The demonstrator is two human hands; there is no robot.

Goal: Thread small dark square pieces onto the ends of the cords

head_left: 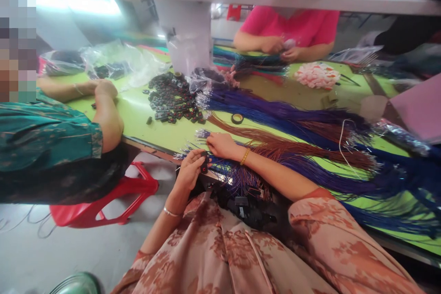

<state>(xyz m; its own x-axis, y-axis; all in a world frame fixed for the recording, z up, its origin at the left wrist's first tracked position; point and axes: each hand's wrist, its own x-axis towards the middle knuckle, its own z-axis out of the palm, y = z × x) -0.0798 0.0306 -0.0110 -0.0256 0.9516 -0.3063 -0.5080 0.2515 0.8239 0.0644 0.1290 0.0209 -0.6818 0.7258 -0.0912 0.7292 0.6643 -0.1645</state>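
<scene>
My left hand (pixel 190 167) is closed around a small black plastic connector housing (pixel 204 164) with a red mark, just off the table's front edge. Close beside it, my right hand (pixel 223 146) reaches in over the table with its fingers curled on blue wires, near their silver crimped ends (pixel 201 134). Its fingertips are partly hidden, so how many wires it grips is unclear. Beneath my right forearm a bundle of brown and blue wires (pixel 255 170) spreads across the table. More black connector housings (pixel 243 206) lie in my lap.
A heap of black connector housings (pixel 168 96) and a tape roll (pixel 237 118) lie on the green table (pixel 134 115). Long purple wires (pixel 275 103) and brown wires (pixel 292 144) stretch rightward. Co-workers sit at left and opposite. A red stool (pixel 141 188) stands left; a shelf (pixel 310 2) spans overhead.
</scene>
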